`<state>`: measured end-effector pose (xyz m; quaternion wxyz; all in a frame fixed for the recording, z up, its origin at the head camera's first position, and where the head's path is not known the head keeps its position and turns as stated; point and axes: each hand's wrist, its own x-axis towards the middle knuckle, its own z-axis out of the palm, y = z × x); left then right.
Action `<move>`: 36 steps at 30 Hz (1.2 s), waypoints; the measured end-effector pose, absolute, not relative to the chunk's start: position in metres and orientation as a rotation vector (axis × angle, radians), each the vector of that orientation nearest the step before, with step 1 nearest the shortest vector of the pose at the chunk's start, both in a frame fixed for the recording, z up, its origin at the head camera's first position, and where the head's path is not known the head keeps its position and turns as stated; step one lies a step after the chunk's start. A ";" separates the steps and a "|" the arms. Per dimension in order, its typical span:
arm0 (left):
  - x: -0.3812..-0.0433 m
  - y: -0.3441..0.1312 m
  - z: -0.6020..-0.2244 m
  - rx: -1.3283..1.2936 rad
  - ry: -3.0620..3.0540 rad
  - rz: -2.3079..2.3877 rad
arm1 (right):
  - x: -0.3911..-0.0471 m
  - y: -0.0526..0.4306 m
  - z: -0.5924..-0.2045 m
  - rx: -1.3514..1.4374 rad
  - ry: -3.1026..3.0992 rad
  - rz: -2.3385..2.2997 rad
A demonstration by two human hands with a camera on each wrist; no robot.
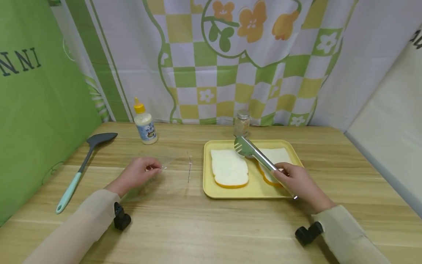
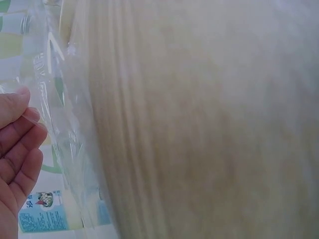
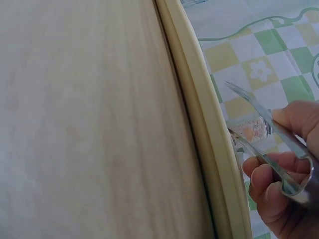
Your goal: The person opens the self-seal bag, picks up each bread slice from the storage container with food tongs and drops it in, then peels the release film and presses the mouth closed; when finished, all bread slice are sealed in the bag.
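Note:
On the left side of the table, my left hand (image 1: pixel 141 172) pinches the edge of a clear plastic bag (image 1: pixel 178 167) between thumb and forefinger. The bag's film (image 2: pixel 75 144) runs beside those fingers in the left wrist view. My right hand (image 1: pixel 298 179) grips metal tongs (image 1: pixel 263 158), held slanting above the yellow tray (image 1: pixel 211 191). In the right wrist view the two arms of the tongs (image 3: pixel 279 130) stand apart with nothing between their tips. Two bread slices lie on the tray: a left slice (image 1: pixel 229 168) and a right slice (image 1: pixel 278 154), partly hidden by the tongs and hand.
A squeeze bottle (image 1: pixel 146 126) with a yellow cap stands behind the bag. Behind the tray is a small glass jar (image 1: pixel 242 124) with a metal lid. A spatula (image 1: pixel 79 168) with a mint handle lies at the far left. A patterned cloth (image 1: pixel 227 73) hangs behind the table.

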<state>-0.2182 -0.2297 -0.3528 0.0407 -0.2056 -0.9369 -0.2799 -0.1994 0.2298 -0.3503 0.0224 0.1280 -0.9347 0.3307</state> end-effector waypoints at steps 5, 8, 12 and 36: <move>-0.219 -0.231 -0.353 -0.621 -2.865 -0.857 | -0.198 0.229 -0.349 0.402 -2.899 1.061; -0.219 -0.231 -0.353 -0.620 -2.868 -0.859 | -0.196 0.228 -0.349 0.408 -2.898 1.106; -0.220 -0.231 -0.352 -0.629 -2.869 -0.861 | -0.195 0.228 -0.350 0.411 -2.887 1.144; -0.218 -0.231 -0.356 -0.630 -2.839 -0.824 | -0.182 0.207 -0.358 0.207 -2.767 1.667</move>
